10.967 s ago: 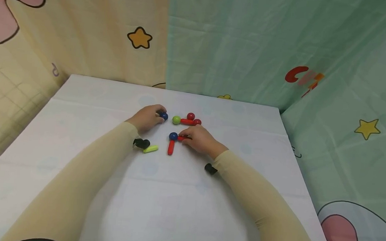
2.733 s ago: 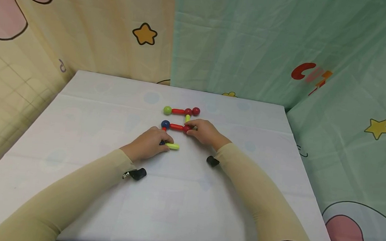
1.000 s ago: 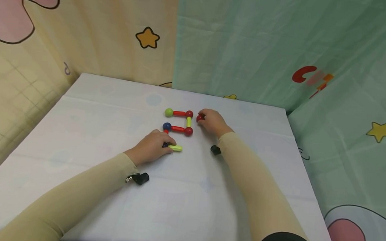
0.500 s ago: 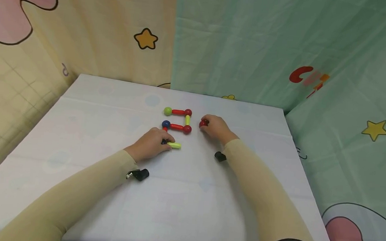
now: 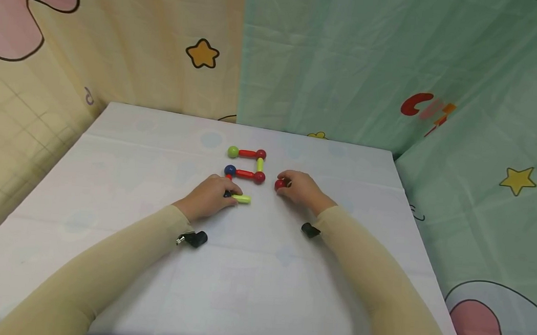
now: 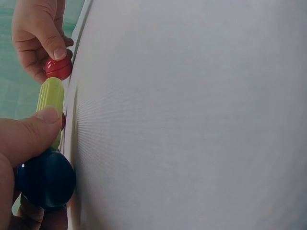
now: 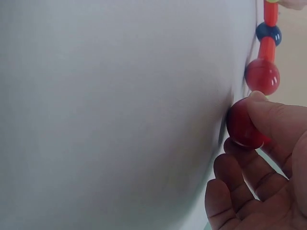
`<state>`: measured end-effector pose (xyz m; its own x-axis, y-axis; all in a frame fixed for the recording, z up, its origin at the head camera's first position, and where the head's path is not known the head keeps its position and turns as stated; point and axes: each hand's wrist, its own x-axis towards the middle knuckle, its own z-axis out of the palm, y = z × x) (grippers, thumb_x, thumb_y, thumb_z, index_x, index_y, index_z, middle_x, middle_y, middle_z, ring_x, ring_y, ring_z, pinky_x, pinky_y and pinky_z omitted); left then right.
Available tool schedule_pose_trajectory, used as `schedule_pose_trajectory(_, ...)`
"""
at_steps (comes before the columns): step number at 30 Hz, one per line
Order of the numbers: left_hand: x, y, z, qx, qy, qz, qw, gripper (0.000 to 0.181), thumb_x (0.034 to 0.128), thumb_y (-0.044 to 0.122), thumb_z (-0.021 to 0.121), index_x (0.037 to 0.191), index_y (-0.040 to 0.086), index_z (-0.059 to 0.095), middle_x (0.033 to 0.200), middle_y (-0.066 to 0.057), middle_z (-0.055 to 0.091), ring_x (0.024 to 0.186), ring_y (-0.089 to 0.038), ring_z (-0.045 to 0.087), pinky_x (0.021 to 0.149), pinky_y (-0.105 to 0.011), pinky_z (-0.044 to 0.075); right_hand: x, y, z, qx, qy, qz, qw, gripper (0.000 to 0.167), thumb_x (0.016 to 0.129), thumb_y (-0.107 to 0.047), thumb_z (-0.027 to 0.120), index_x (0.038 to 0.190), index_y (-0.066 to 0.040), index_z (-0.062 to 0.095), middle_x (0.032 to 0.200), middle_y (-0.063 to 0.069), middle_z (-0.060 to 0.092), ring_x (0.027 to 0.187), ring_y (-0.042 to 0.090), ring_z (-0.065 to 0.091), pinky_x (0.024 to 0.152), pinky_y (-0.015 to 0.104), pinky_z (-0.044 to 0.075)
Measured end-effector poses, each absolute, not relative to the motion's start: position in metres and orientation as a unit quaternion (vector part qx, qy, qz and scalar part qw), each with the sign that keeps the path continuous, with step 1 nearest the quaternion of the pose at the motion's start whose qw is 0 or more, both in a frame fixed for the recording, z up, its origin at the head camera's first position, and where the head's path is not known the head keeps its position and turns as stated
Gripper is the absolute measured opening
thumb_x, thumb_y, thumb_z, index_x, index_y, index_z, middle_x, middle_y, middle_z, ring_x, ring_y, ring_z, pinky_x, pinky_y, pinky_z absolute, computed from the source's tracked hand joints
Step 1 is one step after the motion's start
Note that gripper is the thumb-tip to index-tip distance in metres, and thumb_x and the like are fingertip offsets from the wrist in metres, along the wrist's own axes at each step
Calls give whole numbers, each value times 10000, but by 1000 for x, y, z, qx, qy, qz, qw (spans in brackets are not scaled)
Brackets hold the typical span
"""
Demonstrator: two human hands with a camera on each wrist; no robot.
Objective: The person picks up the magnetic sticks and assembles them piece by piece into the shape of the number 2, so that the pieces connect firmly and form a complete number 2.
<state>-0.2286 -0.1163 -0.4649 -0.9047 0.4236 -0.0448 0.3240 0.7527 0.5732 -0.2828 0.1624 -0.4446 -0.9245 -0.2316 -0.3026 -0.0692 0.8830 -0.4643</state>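
My left hand (image 5: 208,197) grips a dark blue ball (image 6: 47,178) and the yellow-green toy building stick (image 5: 242,199) attached to it. In the left wrist view the thumb lies on the stick, with fingers behind the ball. My right hand (image 5: 304,190) pinches a loose red ball (image 5: 280,184) between thumb and fingers, just right of the chain. From the held blue ball a short red stick, partly hidden by my left hand, leads up to another blue ball (image 5: 230,171). A red stick (image 5: 244,174) joins that ball to a red ball (image 5: 259,177).
Beyond them, a yellow-green stick (image 5: 260,164) links up to a far red ball (image 5: 261,154). A red stick (image 5: 247,154) runs left from there to a lime green ball (image 5: 233,151). All lies on a white-covered table (image 5: 252,289), with printed curtains (image 5: 371,66) behind.
Earlier the pieces lay in separate groups; now they form one winding chain. Over the last second my right hand has carried the loose red ball toward me, while my left hand has kept its hold.
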Motion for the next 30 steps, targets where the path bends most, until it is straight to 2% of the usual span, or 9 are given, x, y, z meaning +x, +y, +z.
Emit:
schedule_pose_trajectory(9,-229,-116,-465,201,933,286,85,278,950,247,801,1225,207,783,1177,32,764,1120,-254,572,977,-402,492,-267,158,-446,-88,949,-239,187,445,971,-241,774,1391,-172,644,1268,58,661,1150,254,595,1008,396,553)
schedule_pose_trajectory(30,-228,-109,-460,199,932,289,92,278,958,247,794,1233,211,782,1185,26,766,1137,-264,567,1007,-430,486,-251,144,-447,-121,941,-244,202,433,949,-266,806,1355,-192,674,1268,24,684,1138,224,595,1027,385,547)
